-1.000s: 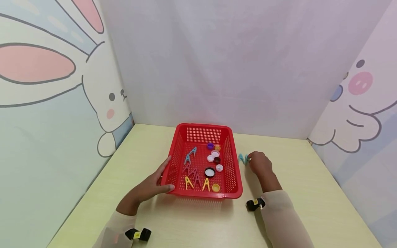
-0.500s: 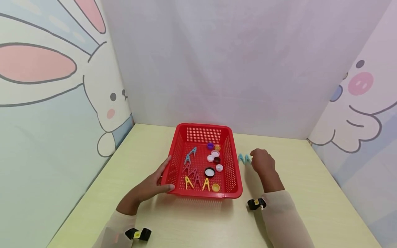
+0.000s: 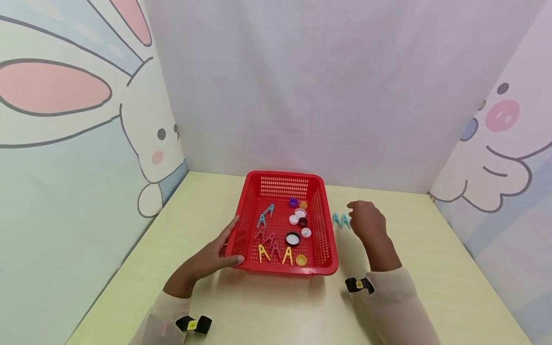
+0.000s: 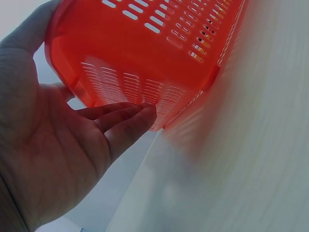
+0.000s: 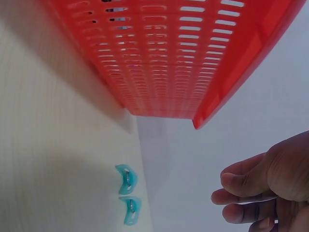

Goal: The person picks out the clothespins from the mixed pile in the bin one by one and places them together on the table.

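Observation:
A red plastic basket (image 3: 282,271) stands mid-table, and my left hand (image 3: 211,261) grips its near-left corner. In the left wrist view the thumb goes over the rim while the left fingers (image 4: 128,128) lie along the outer wall. My right hand (image 3: 368,223), fingers loosely bent and holding nothing, hovers right of the basket. Close to it, two turquoise clothespins (image 3: 340,220) lie side by side on the table. Inside the basket are turquoise clothespins (image 3: 261,220), dark pink clothespins (image 3: 270,239) and yellow clothespins (image 3: 263,253) on the left and front, with bottle caps (image 3: 293,239) on the right.
The pale wooden table (image 3: 431,268) meets a white cloth backdrop (image 3: 302,96) behind the basket. Panels with a cartoon rabbit (image 3: 151,143) and another cartoon animal (image 3: 496,158) flank it on both sides.
My right hand has let go of the right-hand turquoise clothespin and risen slightly away to the right. The left hand keeps its hold on the basket, which stays in place.

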Demonstrator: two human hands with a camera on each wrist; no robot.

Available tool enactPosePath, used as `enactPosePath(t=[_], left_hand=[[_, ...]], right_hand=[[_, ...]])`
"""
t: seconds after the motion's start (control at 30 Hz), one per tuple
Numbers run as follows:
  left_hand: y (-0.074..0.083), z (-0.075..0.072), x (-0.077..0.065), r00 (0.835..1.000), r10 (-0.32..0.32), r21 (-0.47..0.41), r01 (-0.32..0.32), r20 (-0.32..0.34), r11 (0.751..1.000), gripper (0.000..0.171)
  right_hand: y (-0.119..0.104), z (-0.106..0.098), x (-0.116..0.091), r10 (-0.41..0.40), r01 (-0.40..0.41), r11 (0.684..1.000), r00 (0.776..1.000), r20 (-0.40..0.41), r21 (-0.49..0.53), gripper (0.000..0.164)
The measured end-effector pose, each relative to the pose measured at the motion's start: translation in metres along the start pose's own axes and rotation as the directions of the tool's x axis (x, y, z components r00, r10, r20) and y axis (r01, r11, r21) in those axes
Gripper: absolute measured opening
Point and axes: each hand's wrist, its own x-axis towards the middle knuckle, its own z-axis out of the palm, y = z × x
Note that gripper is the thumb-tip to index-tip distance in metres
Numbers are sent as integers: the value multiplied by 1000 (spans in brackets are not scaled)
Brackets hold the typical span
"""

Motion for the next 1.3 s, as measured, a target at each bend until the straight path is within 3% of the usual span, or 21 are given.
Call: enactPosePath(t=[0.33, 0.63, 0.83, 1.03, 1.3], left_hand=[[1, 0, 0, 1000, -4, 9, 4, -5, 1000, 119], [2, 0, -1, 1000, -1, 11, 1, -2, 1000, 118], [3, -1, -1, 1000, -4, 4, 4, 1, 1000, 118], [3, -3, 1, 1000, -1, 16, 1, -2, 1000, 118], [0, -1, 1, 1000, -7, 26, 8, -2, 1000, 119]], right_hand=[[-14, -24, -5, -64, 64, 998, 995, -74, -8, 39], [-35, -62, 6, -81, 74, 995, 991, -111, -67, 36], [-57, -82, 19, -97, 93, 994, 992, -83, -51, 40], [-82, -88, 33, -107, 104, 994, 989, -106, -37, 42], [-117, -79, 48, -103, 100, 994, 990, -94, -36, 46]])
